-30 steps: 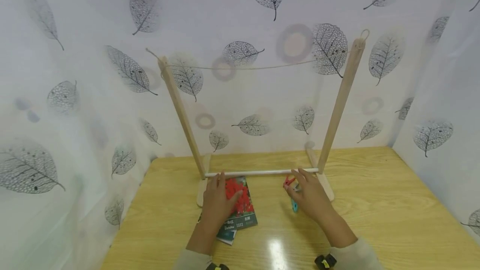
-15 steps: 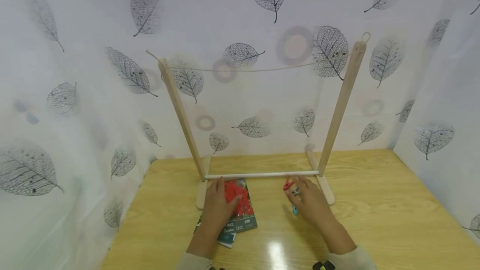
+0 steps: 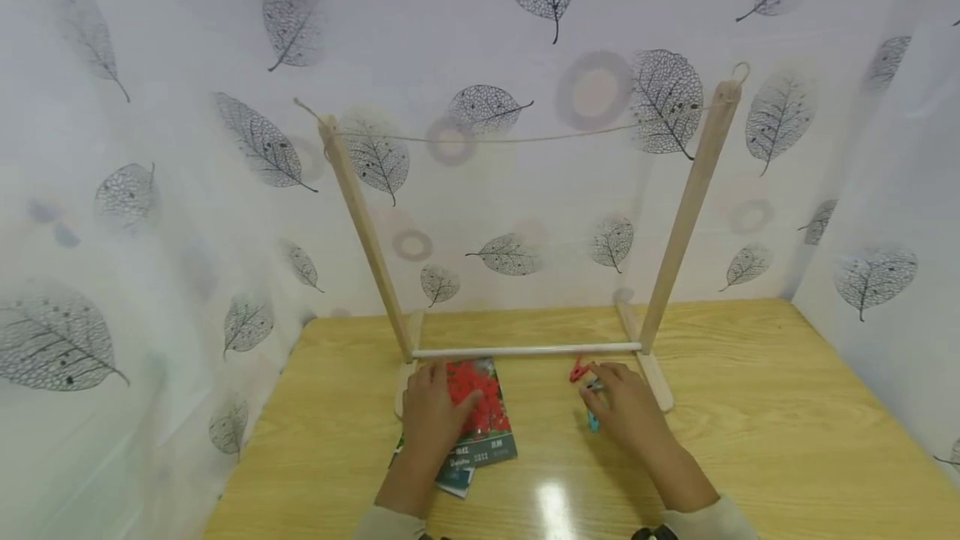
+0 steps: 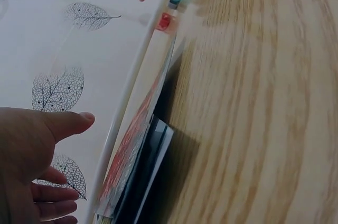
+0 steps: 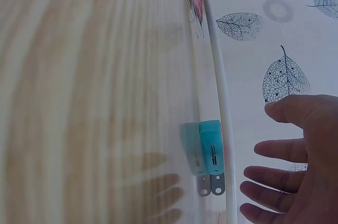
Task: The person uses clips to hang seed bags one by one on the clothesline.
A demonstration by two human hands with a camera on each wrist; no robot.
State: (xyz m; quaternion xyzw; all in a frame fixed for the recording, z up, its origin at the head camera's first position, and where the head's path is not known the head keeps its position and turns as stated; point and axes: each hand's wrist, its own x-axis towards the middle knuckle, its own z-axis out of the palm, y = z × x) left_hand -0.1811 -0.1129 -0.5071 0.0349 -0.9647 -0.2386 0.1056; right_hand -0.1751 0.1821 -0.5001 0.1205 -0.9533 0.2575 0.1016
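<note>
Loose-fingered and holding nothing, seemingly at the reaching step.
Left grip (image 3: 432, 413) hung over the cards (image 3: 491, 407), right grip (image 3: 628, 408) near the clips (image 3: 578, 372), on the desk (image 3: 757, 407); pinching seemed called for.

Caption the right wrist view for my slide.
A right hand hovers over a wooden tabletop near a turquoise clip and white rod.

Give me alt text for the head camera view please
A person's open left hand hovers over a red-flowered packet and their open right hand over a teal clip, beside a red clip, on a wood-grain table. Beyond stands a wooden frame with a cord strung across its top.
</note>
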